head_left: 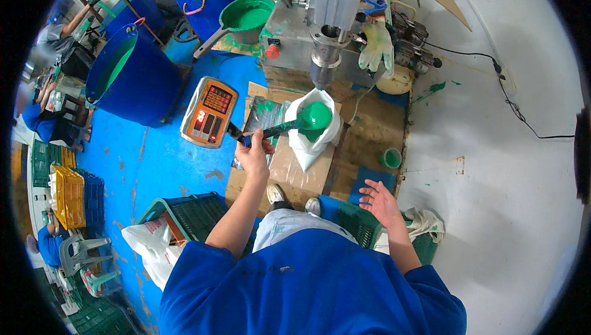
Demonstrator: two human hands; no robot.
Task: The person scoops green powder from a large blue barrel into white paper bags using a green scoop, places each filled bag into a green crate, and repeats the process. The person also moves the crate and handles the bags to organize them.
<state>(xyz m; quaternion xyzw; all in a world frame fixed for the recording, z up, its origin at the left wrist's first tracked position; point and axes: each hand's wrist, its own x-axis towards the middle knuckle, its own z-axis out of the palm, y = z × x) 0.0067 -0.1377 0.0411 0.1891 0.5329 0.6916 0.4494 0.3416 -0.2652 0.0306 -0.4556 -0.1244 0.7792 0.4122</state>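
My left hand [253,155] is closed around the dark handle of a ladle [316,115]. The ladle's round bowl, coated in green, is at the mouth of an open white bag [306,155]. Green material shows inside the bag, which sits on a platform below a metal nozzle [324,64]. Whether the bowl touches the green material, I cannot tell. To the right, my right hand [381,203] is held in the air, palm up with fingers apart, and holds nothing. An orange-framed scale display [210,112] with lit red digits stands beyond my left hand.
A metal filling machine [295,33] stands ahead, with a stained glove [377,46] hanging on it. Blue tubs [138,83] of green liquid and a green pan [246,16] are at the far left. A small cup [391,158] and crates [194,215] lie nearby. Other people work at far left.
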